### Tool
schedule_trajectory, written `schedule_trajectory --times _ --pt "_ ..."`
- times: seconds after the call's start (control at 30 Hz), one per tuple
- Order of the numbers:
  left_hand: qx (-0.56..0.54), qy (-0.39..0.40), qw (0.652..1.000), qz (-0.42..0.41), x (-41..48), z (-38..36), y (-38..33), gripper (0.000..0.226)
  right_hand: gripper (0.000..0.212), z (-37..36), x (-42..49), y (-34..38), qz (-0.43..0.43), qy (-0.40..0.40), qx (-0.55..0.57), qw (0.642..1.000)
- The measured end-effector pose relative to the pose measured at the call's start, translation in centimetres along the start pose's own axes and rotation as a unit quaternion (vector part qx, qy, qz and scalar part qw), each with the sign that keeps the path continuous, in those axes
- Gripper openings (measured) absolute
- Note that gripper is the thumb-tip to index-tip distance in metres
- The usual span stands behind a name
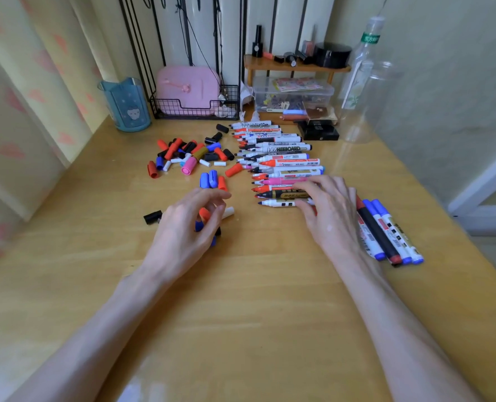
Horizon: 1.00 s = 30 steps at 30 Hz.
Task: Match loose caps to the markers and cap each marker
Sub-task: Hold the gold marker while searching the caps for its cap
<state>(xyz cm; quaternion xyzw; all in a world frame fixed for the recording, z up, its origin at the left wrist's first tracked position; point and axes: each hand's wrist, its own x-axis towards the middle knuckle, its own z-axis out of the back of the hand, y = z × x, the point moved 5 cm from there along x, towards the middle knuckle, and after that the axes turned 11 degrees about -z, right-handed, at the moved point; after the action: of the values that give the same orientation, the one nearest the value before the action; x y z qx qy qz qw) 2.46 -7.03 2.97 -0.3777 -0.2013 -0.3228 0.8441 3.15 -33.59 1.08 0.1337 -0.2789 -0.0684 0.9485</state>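
A row of several uncapped markers [281, 158] lies side by side on the wooden table [241, 300], tips pointing left. A heap of loose caps [191, 153] in red, black, blue, white and pink sits to its left. Two blue caps [209, 179] and a red cap [222, 183] lie nearer. My left hand [185, 230] hovers over a few caps, its fingers curled around a red cap [204, 213] and a blue one. My right hand [328, 210] rests on the nearest markers, fingers on a white marker [275, 203]. Several capped markers [386, 233] lie at its right.
A black cap [153, 217] lies alone at the left. At the back stand a blue cup [127, 105], a wire basket with a pink case [194, 94], a small wooden shelf [296, 66] over a clear box, and clear plastic bottles [362, 76].
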Motion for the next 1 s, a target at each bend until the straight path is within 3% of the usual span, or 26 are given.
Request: schedule_trajectory --times 0.37,0.57,0.73,0.87,1.0 --pt "0.007 0.001 1.000 -0.003 0.0 0.6 0.7 0.021 0.024 2.4 0.0 1.3 0.024 -0.052 0.068 0.996" --pt "0.052 0.063 0.996 0.022 0.0 2.8 2.9 0.010 0.022 2.1 -1.3 3.8 0.061 0.052 0.125 0.989" --pt "0.084 0.088 0.992 0.040 0.1 3.9 4.3 0.006 0.031 0.6 -2.7 5.5 0.018 0.163 0.237 0.957" --pt "0.087 0.110 0.989 0.045 -0.1 4.2 4.7 0.002 0.029 -0.6 -3.6 6.1 0.011 0.200 0.262 0.944" --pt "0.006 0.177 0.983 0.036 -0.2 3.5 4.1 0.023 0.026 -0.6 -3.4 6.0 0.011 0.200 0.262 0.944"
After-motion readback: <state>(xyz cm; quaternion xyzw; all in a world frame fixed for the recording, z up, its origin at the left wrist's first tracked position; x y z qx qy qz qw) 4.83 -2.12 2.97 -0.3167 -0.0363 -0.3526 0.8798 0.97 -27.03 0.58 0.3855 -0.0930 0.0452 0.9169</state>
